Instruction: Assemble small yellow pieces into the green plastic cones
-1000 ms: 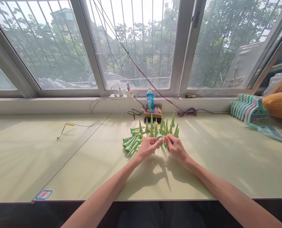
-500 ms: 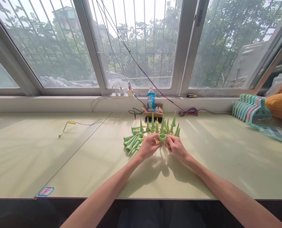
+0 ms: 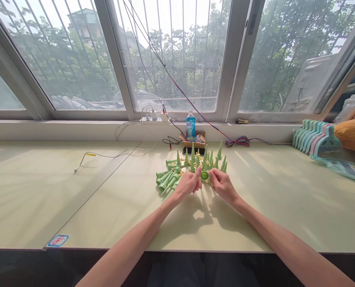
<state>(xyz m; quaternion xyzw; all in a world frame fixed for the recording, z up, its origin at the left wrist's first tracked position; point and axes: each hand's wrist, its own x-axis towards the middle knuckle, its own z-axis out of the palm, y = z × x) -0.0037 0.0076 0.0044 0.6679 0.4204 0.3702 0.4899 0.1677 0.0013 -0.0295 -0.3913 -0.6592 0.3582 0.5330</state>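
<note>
A green plastic watering spike (image 3: 204,175) is held up over the table, its round threaded end facing me. My right hand (image 3: 222,184) pinches it at the right side of the rim, where small yellow parts show close by. On the other side, my left hand (image 3: 189,184) is closed against it, thumb raised beside the rim and fingers curled; their exact contact is partly hidden. Just beyond my hands, several upright green spikes (image 3: 193,153) stand among small yellow pieces. More green spikes (image 3: 167,180) lie in a pile left of my left hand.
Behind the spikes are a blue bottle (image 3: 191,126), a small cardboard box (image 3: 199,140) and a dark phone-like slab (image 3: 192,151). Cables (image 3: 238,140) lie along the window side. Teal and pink dustpan-like pieces (image 3: 317,137) stand at the right. A thin wire (image 3: 105,156) crosses the left.
The held spike has tilted so its round end faces me more squarely. My left hand's fingers have curled in and its thumb has risen beside the rim. My right hand keeps its pinch.
</note>
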